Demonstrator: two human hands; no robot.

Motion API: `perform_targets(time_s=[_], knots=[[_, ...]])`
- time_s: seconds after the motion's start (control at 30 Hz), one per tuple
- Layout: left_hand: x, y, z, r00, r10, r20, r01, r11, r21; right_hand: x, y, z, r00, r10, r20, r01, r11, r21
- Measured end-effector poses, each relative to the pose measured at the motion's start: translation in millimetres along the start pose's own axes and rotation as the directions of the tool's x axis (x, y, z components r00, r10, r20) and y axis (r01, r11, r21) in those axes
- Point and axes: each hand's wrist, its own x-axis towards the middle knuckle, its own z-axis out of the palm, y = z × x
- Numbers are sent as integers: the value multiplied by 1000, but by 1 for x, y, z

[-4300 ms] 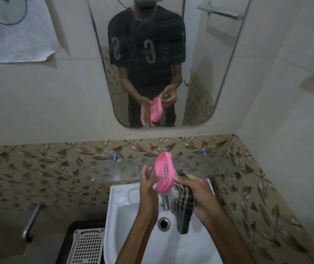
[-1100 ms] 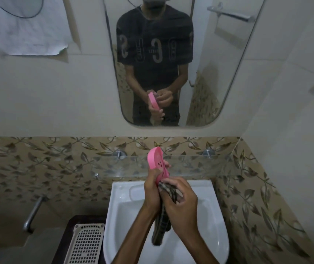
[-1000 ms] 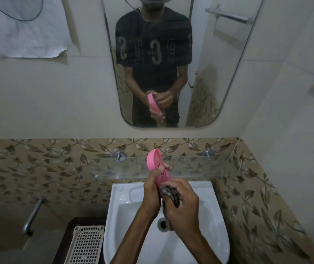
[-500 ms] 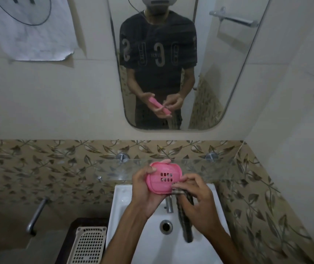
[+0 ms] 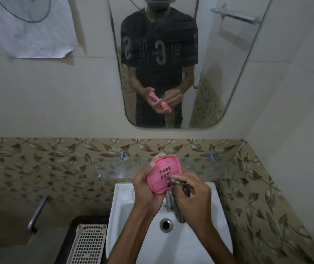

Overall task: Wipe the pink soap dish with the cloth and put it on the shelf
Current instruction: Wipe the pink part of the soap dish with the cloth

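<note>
Wiping underway: left hand [image 5: 146, 189] fingers clamped round pink soap dish [image 5: 163, 174]; right hand [image 5: 192, 195] fingers pinched cloth [image 5: 178, 184] against slotted face. Advice: steady dish, sweep slots and rim above sink [image 5: 122, 204].

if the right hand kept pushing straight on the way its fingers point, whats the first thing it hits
Most likely the pink soap dish: the right hand points up-left, pressing the cloth against the dish's slotted face, which the left hand holds. Behind it is the glass shelf, though depth is unclear.
</note>
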Motion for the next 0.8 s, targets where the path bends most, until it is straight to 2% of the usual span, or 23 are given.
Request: perform_targets(time_s=[0.07, 0.1, 0.17, 0.2, 0.3, 0.33, 0.37, 0.43, 0.47, 0.57, 0.6, 0.63, 0.7, 0.73, 0.8], knots=[[2, 2, 1, 1000, 6, -23, -5, 1000, 9, -3, -3, 1, 993, -108, 53, 109, 994, -9], [2, 1, 0, 1000, -1, -29, 1, 1000, 3, 2, 1, 0, 996, -84, 31, 85, 996, -34], [2, -2, -1, 999, -13, -30, 12, 1000, -20, 12, 6, -5, 996, 64, -64, -67, 996, -51], [1, -3, -2, 999, -15, -34, 14, 999, -39, 11, 6, -4, 995, 76, -68, -81, 995, -60], [2, -4, -5, 997, -33, -63, 27, 994, -102, -7, -7, 4, 989, -128, 79, 134, 988, -77], [2, -4, -4, 997, -35, -65, 28, 994, -106, -6, -6, 4, 985, -153, 84, 160, 983, -85], [2, -5, -4, 997, -31, -64, 25, 995, -95, 0, 0, 3, 993, -111, 49, 116, 987, -108], [3, -5, -4, 999, -23, -42, 21, 998, -57, 10, 6, -3, 994, 85, -67, -92, 989, -115], [2, -6, -4, 999, -20, -27, 18, 999, -51, 10, 5, -3, 992, 112, -64, -118, 988, -103], [4, -7, -6, 999, -27, -38, 24, 997, -75, -10, -13, 7, 986, -119, 114, 129, 988, -87], [4, -8, -6, 999, -31, -41, 27, 996, -88, -10, -11, 7, 980, -158, 119, 169, 982, -88], [4, -10, -5, 999, -26, -36, 22, 995, -95, -4, -6, 6, 989, -127, 79, 135, 986, -101], [4, -11, -3, 1000, -10, -16, 8, 997, -77, 9, 2, 0, 994, 73, -87, -79, 994, -77], [4, -12, -3, 1000, -8, -10, 7, 997, -73, 10, 3, 1, 986, 130, -105, -136, 989, -52], [6, -12, -5, 1000, -14, -20, 13, 996, -84, -1, -7, 9, 1000, 0, -8, 0, 999, -42]])
